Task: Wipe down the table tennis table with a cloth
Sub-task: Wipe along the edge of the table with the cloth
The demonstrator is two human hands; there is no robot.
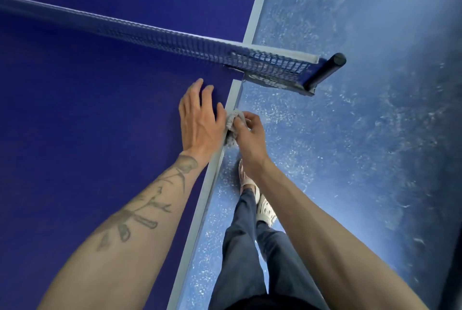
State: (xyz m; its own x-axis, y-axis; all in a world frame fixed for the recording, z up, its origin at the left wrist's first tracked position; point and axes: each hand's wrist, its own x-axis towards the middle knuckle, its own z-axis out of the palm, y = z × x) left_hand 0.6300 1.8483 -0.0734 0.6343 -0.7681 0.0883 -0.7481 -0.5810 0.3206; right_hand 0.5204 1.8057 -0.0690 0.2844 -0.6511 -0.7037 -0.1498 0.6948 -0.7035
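The blue table tennis table fills the left of the view, its pale side edge running diagonally down the middle. My left hand lies flat on the tabletop beside that edge, fingers straight and spread. My right hand grips a bunched grey cloth and holds it against the table's side edge, just off the tabletop. The two hands almost touch, a short way in front of the net.
The net crosses the table beyond my hands, and its black post and clamp jut out past the edge. Speckled blue floor lies to the right. My legs and pale shoes stand close beside the table.
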